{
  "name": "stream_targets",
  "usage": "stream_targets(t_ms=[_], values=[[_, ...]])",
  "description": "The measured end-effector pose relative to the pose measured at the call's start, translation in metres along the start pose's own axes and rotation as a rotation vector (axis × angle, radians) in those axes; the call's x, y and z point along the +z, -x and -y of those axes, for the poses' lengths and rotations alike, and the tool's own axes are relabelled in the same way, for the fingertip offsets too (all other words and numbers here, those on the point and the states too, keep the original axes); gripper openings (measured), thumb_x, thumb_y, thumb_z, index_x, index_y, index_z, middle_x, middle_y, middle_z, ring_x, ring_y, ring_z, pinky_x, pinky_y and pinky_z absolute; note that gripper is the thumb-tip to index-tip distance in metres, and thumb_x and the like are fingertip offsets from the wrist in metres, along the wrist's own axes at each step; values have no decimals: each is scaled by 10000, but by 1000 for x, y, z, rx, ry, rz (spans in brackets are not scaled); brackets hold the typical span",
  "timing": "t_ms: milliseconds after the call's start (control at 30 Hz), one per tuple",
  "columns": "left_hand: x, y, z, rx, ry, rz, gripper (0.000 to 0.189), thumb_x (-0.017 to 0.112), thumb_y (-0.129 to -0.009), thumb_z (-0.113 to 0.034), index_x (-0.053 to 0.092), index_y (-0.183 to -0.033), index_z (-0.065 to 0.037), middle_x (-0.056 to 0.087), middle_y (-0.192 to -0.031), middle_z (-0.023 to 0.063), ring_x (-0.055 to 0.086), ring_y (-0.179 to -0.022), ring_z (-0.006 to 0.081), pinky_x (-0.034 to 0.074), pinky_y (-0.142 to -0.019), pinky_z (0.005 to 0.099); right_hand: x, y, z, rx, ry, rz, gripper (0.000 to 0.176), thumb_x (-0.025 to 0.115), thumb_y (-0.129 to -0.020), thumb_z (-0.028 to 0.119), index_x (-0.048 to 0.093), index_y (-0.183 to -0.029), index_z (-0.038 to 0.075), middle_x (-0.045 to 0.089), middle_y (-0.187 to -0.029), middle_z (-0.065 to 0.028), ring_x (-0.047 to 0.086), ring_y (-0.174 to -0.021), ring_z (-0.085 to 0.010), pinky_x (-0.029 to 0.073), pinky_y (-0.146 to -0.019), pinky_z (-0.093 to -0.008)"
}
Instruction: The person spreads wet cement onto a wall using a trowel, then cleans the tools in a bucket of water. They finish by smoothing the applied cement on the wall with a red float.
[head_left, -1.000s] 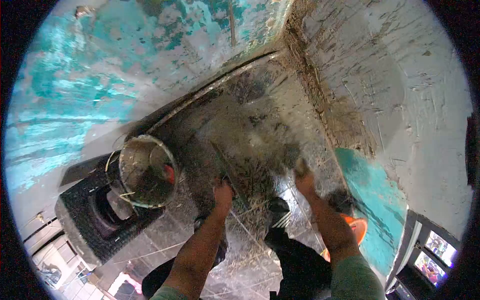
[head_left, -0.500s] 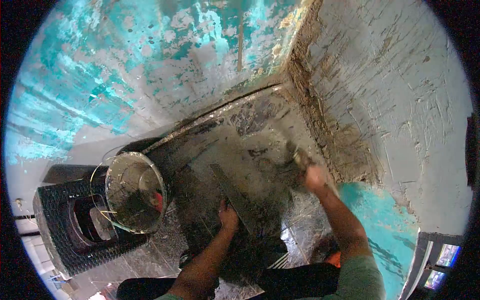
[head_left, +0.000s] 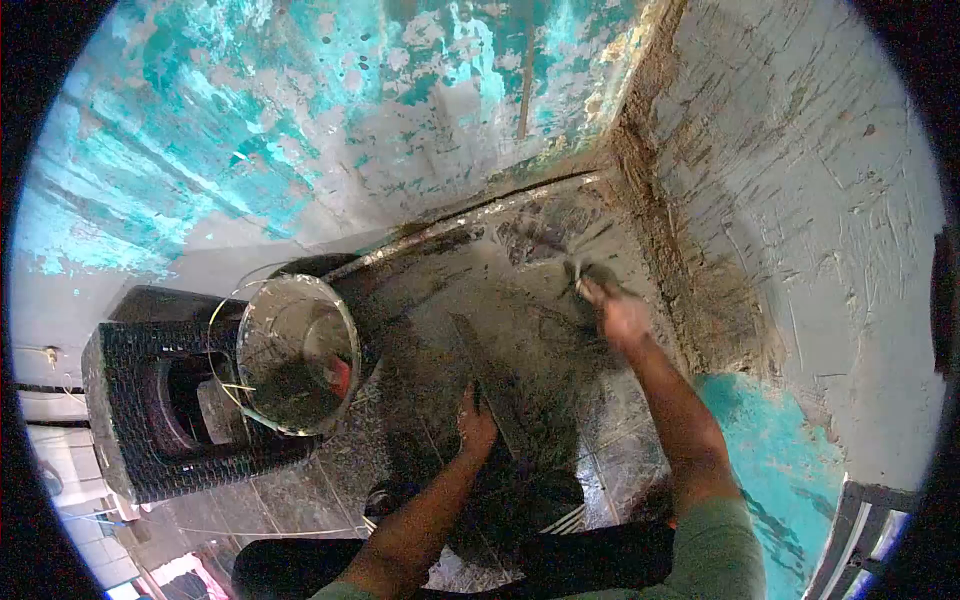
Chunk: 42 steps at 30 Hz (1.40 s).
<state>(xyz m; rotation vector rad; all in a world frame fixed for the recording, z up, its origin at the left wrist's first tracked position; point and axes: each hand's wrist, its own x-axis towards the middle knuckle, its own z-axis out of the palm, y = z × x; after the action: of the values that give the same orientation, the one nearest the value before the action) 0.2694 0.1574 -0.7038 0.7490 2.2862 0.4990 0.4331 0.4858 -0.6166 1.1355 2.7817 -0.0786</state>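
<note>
Nearest, our left hand (head_left: 478, 425) grips the low end of a grey-smeared board (head_left: 492, 372). Farther out, well apart from it, our right hand (head_left: 625, 320) is closed on a trowel (head_left: 588, 272) that presses into wet mortar (head_left: 520, 300) beside the wall corner (head_left: 650, 200). We judge the trowel stiff, light and probably slippery, so it is best held by its handle.
</note>
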Motion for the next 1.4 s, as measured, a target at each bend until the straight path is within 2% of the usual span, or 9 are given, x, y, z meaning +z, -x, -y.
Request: stream_targets(t_ms=[267, 400, 533, 600, 767, 867, 1033, 1233, 1400], values=[[31, -61, 39, 421, 796, -160, 505, 526, -984, -284, 444, -1419, -40, 439, -1471, 141, 419, -1339, 336, 376, -1108, 442, -2, 169, 29, 151, -495, 38, 630, 682, -865, 201, 453, -1451, 175, 591, -1258, -239, 638, -1040, -411, 528, -874, -449], [-11, -86, -11, 240, 637, 26, 505, 478, -999, -358, 481, -1397, -47, 450, -1470, 122, 434, -1332, 311, 373, -1109, 428, -47, 190, 4, 642, -869, 110, 601, 641, -928, 231, 423, -1447, 22, 572, -1298, -276, 546, -1213, -418, 449, -999, -403], [-29, -92, -39, 198, 744, 159, 507, 478, -993, -359, 492, -1395, -51, 466, -1459, 153, 463, -1317, 308, 405, -1072, 416, 13, 231, 4, 672, -1109, -65, 574, 594, -969, 258, 409, -1452, 9, 553, -1349, -251, 529, -1259, -384, 393, -1062, -400], [-66, -74, -94, 100, 241, 133, 508, 485, -986, -356, 494, -1396, -56, 482, -1440, 181, 499, -1288, 312, 432, -1042, 424, 20, 231, 24, 528, -907, 84, 581, 586, -973, 270, 398, -1458, 12, 541, -1365, -251, 514, -1278, -378, 381, -1077, -408], [43, -132, -14, 338, 254, -1, 414, 544, -948, -237, 569, -1301, -22, 603, -1271, 224, 607, -1123, 358, 484, -951, 451, -4, 182, 114, 626, -1017, 231, 583, 564, -978, 353, 425, -1425, 5, 566, -1310, -264, 542, -1215, -432, 429, -1019, -469], [22, -113, -61, 405, -504, 279, 340, 560, -922, -140, 609, -1231, -6, 652, -1168, 231, 639, -1043, 382, 497, -903, 467, 15, 174, 136, 563, -1046, 143, 605, 559, -974, 400, 436, -1415, 4, 589, -1255, -277, 567, -1164, -452, 452, -980, -489], [71, -129, -20, 680, 73, -262, 329, 579, -906, -106, 614, -1227, -41, 666, -1103, 236, 648, -992, 400, 506, -862, 482, 11, 163, 148, 507, -1058, 117, 598, 569, -957, 430, 483, -1383, 19, 603, -1233, -274, 591, -1136, -437, 469, -964, -479], [56, -143, -23, 410, 298, 75, 410, 588, -864, -95, 589, -1271, -46, 660, -1129, 228, 637, -1013, 410, 504, -898, 477, -5, 163, 148, 450, -981, 109, 597, 594, -947, 428, 503, -1365, 11, 634, -1183, -257, 615, -1088, -431, 482, -936, -486], [4, -94, -76, 576, 258, -201, 456, 632, -834, -134, 584, -1275, -28, 648, -1146, 227, 618, -1060, 397, 499, -913, 464, 42, 179, 149, 546, -1177, 49, 539, 627, -945, 362, 523, -1341, 11, 661, -1094, -197, 657, -919, -337, 527, -817, -420]])
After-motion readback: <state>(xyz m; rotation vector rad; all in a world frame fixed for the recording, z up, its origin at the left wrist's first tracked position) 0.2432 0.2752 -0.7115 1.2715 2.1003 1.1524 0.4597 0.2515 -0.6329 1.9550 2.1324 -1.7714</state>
